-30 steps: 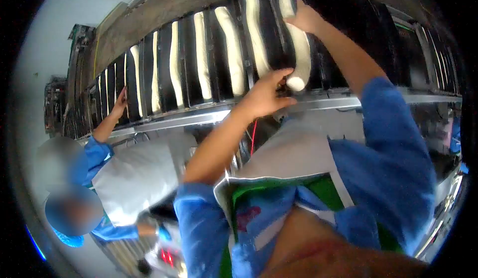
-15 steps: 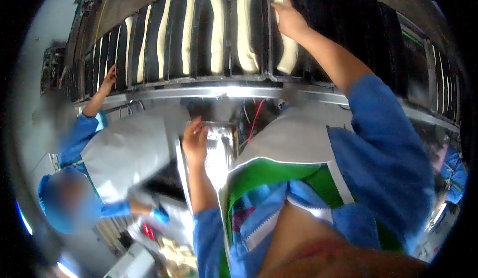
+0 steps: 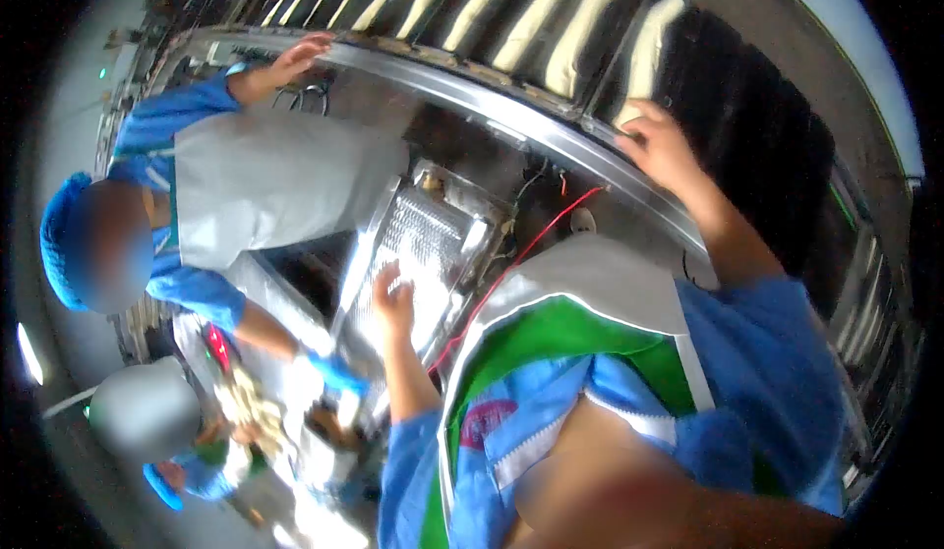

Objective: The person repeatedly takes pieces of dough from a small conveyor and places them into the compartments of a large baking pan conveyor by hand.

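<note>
My right hand [image 3: 666, 146] is at the front edge of the black trays, beside the near end of a pale dough strip [image 3: 653, 48]. Its thumb and forefinger are apart; the fingertips touch or nearly touch that end. Over a bright, ridged metal surface [image 3: 425, 225] hovers my left hand [image 3: 394, 303], a little blurred, fingers loosely apart and nothing in it. More long dough strips [image 3: 536, 18] lie one per narrow slot in the black trays [image 3: 723, 87], to the left of the strip by my right hand.
A metal rail [image 3: 462, 94] runs along the trays' front. At left stands a co-worker in a grey apron [image 3: 285, 175], one hand [image 3: 300, 55] at the rail, the other in a blue glove [image 3: 337, 374]. Pale dough pieces [image 3: 251, 406] and another person appear lower left. A red cable [image 3: 531, 249] hangs between.
My right hand has slid from the middle of the dough strip to its near end. The view has turned, and the co-worker's hand has come off the trays to the rail.
</note>
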A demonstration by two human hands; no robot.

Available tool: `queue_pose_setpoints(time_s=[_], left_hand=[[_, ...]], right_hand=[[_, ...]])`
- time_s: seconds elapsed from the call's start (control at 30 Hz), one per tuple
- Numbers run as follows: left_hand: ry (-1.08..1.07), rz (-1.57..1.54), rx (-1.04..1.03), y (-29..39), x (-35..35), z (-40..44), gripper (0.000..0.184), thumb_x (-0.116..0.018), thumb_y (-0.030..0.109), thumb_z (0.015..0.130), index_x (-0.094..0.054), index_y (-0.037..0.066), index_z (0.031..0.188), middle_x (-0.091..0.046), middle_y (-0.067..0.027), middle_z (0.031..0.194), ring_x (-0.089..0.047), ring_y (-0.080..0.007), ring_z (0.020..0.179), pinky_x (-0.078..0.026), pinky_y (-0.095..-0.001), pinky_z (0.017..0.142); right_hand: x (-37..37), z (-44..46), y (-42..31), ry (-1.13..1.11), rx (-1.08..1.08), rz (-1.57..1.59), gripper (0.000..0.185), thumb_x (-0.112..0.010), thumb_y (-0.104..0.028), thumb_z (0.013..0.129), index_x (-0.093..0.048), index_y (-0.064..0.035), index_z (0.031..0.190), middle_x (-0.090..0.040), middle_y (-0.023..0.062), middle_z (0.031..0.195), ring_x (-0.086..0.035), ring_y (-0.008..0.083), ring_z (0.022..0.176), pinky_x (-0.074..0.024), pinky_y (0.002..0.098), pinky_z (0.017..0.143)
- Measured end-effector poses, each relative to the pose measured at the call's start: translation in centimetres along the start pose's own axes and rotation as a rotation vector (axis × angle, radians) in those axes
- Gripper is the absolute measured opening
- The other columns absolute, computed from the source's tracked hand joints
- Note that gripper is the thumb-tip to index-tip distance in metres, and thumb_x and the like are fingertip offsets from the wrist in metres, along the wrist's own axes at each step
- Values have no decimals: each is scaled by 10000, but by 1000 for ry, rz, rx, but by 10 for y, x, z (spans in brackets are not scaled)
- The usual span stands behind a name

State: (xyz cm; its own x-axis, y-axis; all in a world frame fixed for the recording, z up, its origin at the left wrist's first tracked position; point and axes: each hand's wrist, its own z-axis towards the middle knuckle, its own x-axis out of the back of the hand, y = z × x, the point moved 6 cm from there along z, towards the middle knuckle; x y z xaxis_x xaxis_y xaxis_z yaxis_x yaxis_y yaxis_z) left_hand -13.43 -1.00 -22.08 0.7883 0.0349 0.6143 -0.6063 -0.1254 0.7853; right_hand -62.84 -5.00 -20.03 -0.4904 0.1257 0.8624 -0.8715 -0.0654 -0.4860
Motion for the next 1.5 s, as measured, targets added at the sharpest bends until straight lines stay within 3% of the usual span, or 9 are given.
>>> queue_pose_setpoints(time_s=[0.3,0.43,0.57,0.77,0.9,1.13,1.2,1.3,1.5], left_hand=[[285,201,349,-77,68,-53,306,-667,83,742,-613,68,1043,-600,-103,1068,-562,-247,1014,-459,-353,853],[432,195,373,-66,74,-65,292,-668,104,711,-621,78,998,-594,-134,1068,-555,-324,992,-432,-379,871],[525,326,314,-61,62,-97,281,-666,107,702,-623,76,978,-593,-133,1072,-535,-331,1024,-414,-398,894],[602,354,384,-114,101,-114,259,-655,94,699,-630,89,957,-594,-134,1065,-541,-330,993,-421,-395,880],[653,346,455,-133,111,-131,258,-665,113,688,-630,63,939,-595,-151,1040,-543,-333,981,-424,-398,876],[710,370,516,-151,109,-151,260,-660,144,700,-630,74,949,-585,-135,1068,-528,-328,1015,-418,-403,886],[708,374,547,-152,109,-152,257,-657,150,705,-630,78,950,-584,-132,1067,-527,-328,1014,-418,-402,888],[727,407,566,-156,108,-155,257,-652,154,705,-632,84,952,-582,-128,1066,-526,-328,1010,-418,-400,888],[687,384,682,-161,110,-162,262,-655,142,686,-636,87,941,-582,-128,1050,-530,-326,987,-423,-400,868]], right_hand=[[77,-23,104,-13,-537,-482,595,-549,-467,839,-530,32,1162,-544,269,1124,-521,416,1032,-413,468,904],[68,-24,278,-501,-238,-1139,411,-467,-230,929,-420,-139,1327,-643,147,912,-606,266,762,-487,418,732],[62,-38,382,-343,50,-1018,557,-452,-154,934,-193,-101,1424,-529,75,608,-489,209,463,-452,305,455],[38,-2,201,-511,-117,-886,595,-195,-498,959,-432,-53,1272,-640,217,913,-616,396,807,-481,447,720],[16,8,186,-557,-451,-754,516,-273,-439,969,-438,-62,1280,-643,205,863,-626,379,736,-488,446,679],[6,18,145,-272,-91,-453,582,-405,-533,899,-604,6,812,-592,164,699,-504,349,610,-439,511,784],[11,20,78,-336,-327,-498,607,-414,-550,887,-620,19,843,-614,163,933,-551,360,788,-422,469,874],[2,24,77,-138,-100,-565,604,-424,-555,880,-619,12,954,-530,160,1202,-513,352,1055,-411,452,909],[-11,42,26,-113,-3,-740,595,-465,-556,859,-585,-9,1059,-463,144,1306,-448,322,1180,-409,502,894]])
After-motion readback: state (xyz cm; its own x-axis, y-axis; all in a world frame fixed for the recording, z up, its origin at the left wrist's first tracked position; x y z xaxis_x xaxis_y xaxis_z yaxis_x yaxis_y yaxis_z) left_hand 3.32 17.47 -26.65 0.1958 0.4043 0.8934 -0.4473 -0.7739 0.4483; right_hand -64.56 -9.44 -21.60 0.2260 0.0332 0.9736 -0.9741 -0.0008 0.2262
